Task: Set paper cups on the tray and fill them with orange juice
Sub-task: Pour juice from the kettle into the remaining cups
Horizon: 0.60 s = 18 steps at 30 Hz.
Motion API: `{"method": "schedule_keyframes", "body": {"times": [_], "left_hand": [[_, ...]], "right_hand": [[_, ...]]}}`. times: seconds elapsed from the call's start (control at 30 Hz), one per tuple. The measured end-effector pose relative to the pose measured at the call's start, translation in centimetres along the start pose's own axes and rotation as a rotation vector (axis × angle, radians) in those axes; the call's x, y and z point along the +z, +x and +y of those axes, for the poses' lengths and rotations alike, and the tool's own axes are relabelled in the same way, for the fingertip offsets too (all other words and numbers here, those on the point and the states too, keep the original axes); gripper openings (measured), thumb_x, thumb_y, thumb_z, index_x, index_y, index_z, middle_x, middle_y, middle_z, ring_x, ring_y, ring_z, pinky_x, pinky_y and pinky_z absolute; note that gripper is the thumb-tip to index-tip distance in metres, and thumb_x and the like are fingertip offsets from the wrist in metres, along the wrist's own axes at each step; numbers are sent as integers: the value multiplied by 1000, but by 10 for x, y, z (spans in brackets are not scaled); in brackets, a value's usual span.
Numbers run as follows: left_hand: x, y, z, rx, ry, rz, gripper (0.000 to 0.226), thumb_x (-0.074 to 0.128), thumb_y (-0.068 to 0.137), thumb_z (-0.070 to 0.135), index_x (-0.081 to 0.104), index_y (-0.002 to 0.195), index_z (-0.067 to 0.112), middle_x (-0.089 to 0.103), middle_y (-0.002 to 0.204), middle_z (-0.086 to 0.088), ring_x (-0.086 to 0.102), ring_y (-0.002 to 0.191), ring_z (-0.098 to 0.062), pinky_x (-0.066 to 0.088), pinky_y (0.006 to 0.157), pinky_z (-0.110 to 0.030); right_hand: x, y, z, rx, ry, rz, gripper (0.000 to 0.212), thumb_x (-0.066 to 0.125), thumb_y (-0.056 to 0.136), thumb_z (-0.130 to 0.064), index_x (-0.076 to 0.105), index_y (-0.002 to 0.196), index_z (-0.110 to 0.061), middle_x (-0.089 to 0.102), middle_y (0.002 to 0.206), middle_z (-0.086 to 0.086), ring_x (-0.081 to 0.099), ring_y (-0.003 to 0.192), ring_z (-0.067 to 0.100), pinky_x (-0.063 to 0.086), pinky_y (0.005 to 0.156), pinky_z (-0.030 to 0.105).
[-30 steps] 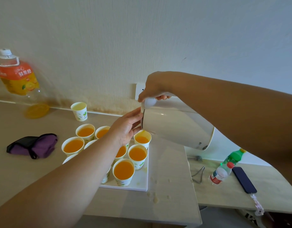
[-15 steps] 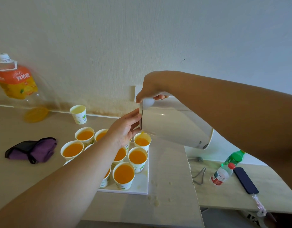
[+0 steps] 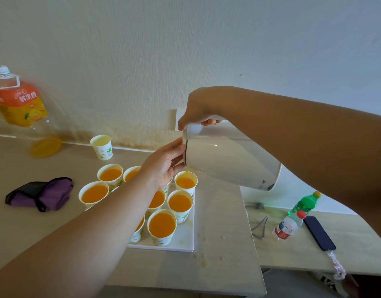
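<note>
A white kettle is tipped over the far right corner of the white tray. My right hand grips its handle from above. A thin orange stream runs from the spout into the back right paper cup. My left hand rests its straight fingers against the kettle's lid edge. Several paper cups full of orange juice stand on the tray; my left forearm hides some of them. One more paper cup stands apart near the wall.
A large orange juice bottle stands at the far left against the wall. A purple and black cloth lies left of the tray. Juice drops spot the table by the tray. On a lower table right: two small bottles, a phone.
The view has shifted a little, so the scene sits lower in frame. The kettle stays tipped over the back right cup, both hands holding as before.
</note>
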<state>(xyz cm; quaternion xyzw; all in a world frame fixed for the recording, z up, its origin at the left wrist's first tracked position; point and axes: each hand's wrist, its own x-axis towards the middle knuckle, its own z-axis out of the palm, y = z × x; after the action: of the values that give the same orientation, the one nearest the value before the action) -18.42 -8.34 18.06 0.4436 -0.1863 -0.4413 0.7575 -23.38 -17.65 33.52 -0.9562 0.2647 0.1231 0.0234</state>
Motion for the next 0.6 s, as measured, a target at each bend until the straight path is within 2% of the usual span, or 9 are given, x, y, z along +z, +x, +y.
{"method": "schedule_keyframes", "body": {"times": [0.23,0.6], "left_hand": [[-2,-1,-1,-1,-6,6,22,52,95,9,66,110,19,75,91,0,71,83,-11,57,64,-25],[-4,-4,-2,-1,-44,7,23,53,94,8,66,111,17,74,95,-3,71,86,-14,59,68,-27]], "right_hand": [[1,-1,-3,15,19,-11,40,60,88,-40,42,66,-11,40,60,4,37,49,18,35,51,25],[0,-2,-10,13,-27,-37,39,57,90,-41,44,69,-11,41,60,4,37,49,18,35,52,24]]}}
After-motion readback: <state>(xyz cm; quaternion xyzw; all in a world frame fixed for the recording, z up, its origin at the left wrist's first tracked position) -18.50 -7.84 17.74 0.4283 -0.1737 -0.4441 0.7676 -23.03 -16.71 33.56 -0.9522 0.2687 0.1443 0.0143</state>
